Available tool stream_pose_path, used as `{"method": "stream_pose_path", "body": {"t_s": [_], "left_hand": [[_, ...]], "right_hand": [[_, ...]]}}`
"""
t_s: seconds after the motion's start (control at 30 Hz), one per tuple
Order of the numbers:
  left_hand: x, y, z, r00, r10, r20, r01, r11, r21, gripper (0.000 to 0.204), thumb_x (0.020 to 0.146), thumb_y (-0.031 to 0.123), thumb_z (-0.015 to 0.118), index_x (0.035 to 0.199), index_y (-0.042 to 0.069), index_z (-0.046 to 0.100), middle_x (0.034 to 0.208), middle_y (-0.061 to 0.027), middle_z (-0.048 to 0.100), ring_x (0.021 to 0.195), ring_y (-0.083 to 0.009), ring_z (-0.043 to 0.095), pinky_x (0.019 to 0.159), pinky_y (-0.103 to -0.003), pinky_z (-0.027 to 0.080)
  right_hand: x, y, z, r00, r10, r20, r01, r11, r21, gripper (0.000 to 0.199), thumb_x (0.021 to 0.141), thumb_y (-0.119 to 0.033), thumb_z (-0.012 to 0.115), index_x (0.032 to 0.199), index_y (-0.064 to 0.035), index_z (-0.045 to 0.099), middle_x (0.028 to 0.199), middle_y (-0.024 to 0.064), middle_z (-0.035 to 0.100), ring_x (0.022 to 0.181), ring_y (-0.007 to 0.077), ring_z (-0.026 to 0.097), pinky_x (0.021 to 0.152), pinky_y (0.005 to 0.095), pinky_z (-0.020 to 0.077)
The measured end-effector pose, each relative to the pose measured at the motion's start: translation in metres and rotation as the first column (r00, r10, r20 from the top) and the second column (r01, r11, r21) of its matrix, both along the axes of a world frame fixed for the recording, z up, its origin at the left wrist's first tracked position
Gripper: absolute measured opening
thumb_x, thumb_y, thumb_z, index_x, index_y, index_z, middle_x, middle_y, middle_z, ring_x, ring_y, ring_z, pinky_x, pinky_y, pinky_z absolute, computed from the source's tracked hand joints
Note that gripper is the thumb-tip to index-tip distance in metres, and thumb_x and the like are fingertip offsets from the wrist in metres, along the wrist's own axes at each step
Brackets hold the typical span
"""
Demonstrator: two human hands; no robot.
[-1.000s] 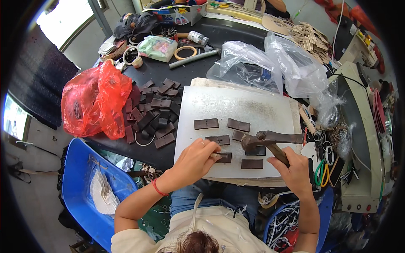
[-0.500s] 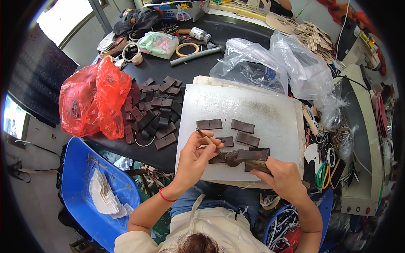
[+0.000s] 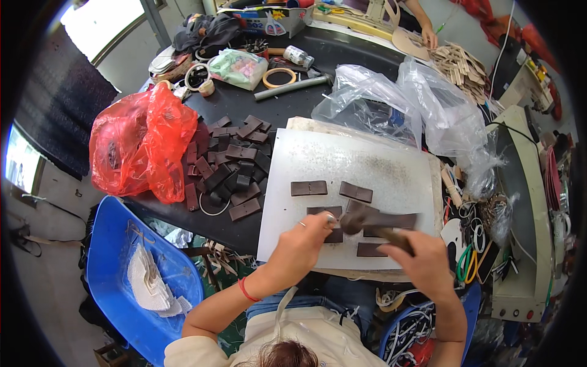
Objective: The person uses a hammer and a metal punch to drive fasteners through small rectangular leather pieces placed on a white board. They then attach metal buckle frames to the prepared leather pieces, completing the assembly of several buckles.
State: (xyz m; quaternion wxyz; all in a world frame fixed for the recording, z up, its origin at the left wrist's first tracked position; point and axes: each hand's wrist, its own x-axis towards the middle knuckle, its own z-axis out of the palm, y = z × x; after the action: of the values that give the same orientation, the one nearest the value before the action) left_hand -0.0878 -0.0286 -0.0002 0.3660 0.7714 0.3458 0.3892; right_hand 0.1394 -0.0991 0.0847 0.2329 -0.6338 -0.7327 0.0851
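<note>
My left hand is closed in a pinch over the white board. Between its fingers is a slim punch-like rod, mostly hidden now. My right hand grips a hammer by its handle. The hammer's dark head is blurred and hangs right beside my left fingertips. Small dark brown leather pieces lie on the board around my hands: one leather piece at the left, another leather piece to its right, and a leather piece near the front edge. Others are partly covered by the hammer and fingers.
A heap of brown leather pieces lies left of the board, beside a red plastic bag. Clear plastic bags sit behind it. A blue bin stands at the lower left. Another person's hand shows at the far right.
My left hand has moved slightly right and turned, so the rod shows less. The hammer has shifted right and is blurred. Another person's hand has come into view at the far side.
</note>
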Motion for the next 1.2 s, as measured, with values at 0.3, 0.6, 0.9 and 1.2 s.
{"method": "stream_pose_path", "body": {"t_s": [0.3,0.6,0.9,1.2], "left_hand": [[0.002,0.004,0.008,0.991,-0.013,-0.131,0.015,1.000,0.013,0.028,0.087,-0.005,0.052,0.114,0.001,0.046,0.091,-0.0195,0.062,0.075,-0.0377,0.064,0.064,-0.042,0.052],[-0.010,0.018,0.000,0.963,-0.031,0.267,0.178,0.817,-0.549,0.018,0.098,0.006,0.051,0.114,0.000,0.045,0.098,-0.0099,0.064,0.095,-0.0155,0.065,0.082,-0.028,0.055],[-0.016,0.019,0.005,0.965,-0.224,0.136,0.260,0.892,-0.371,0.018,0.095,-0.001,0.051,0.112,-0.001,0.047,0.100,-0.0138,0.067,0.096,-0.0199,0.067,0.083,-0.031,0.053],[-0.015,0.006,0.011,0.912,-0.260,-0.317,0.280,0.960,0.017,0.018,0.092,-0.001,0.055,0.110,0.000,0.051,0.094,-0.0164,0.066,0.087,-0.0297,0.069,0.074,-0.033,0.054]], "right_hand": [[-0.009,0.016,0.021,0.972,0.151,0.182,-0.169,0.982,0.086,0.024,0.082,-0.020,0.074,0.092,-0.0014,0.065,0.065,0.0121,0.060,0.050,0.0292,0.057,0.047,0.0356,0.0445],[0.001,-0.005,-0.002,0.999,-0.033,-0.020,0.032,0.999,-0.044,0.024,0.082,-0.020,0.075,0.083,-0.0026,0.059,0.060,0.0110,0.054,0.049,0.0272,0.053,0.049,0.0357,0.0409],[0.003,-0.003,-0.006,0.999,-0.042,-0.007,0.041,0.997,-0.060,0.028,0.083,-0.025,0.074,0.083,-0.0027,0.057,0.062,0.0107,0.057,0.050,0.0275,0.057,0.048,0.0354,0.0430],[-0.016,-0.001,0.041,0.991,0.133,-0.030,-0.127,0.980,0.155,0.019,0.085,-0.019,0.070,0.084,-0.0032,0.058,0.057,0.0090,0.054,0.046,0.0213,0.052,0.044,0.0313,0.0413]]}}
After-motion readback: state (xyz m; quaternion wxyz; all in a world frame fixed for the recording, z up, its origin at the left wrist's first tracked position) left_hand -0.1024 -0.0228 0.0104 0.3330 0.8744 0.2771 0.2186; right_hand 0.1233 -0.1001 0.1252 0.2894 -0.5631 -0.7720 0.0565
